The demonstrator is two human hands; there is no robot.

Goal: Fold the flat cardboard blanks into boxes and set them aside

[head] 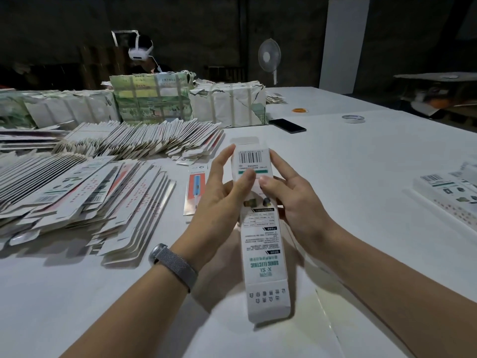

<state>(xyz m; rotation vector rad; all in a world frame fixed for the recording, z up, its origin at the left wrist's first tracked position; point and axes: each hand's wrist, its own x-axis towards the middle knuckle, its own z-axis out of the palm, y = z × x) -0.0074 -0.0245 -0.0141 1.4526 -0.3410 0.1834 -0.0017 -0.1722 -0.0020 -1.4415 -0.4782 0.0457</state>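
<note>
At nine o'clock on the table (335, 161), flat blanks (77, 192) lie stacked. Centre: my left hand (222, 187) and right hand (291, 195) flank the box (260, 228), held above the table, fingers along its side walls and thumbs pressing its printed face. Best practice, I judge: squeeze both edges evenly to square the tube before tucking the twelve-o'clock flap (245, 142)

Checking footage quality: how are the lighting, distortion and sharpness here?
Head view: dim room, dark background; the white table is lit. Wide-angle bending at the edges. The box between left hand and right hand reads sharp; far bundles look soft.
</note>
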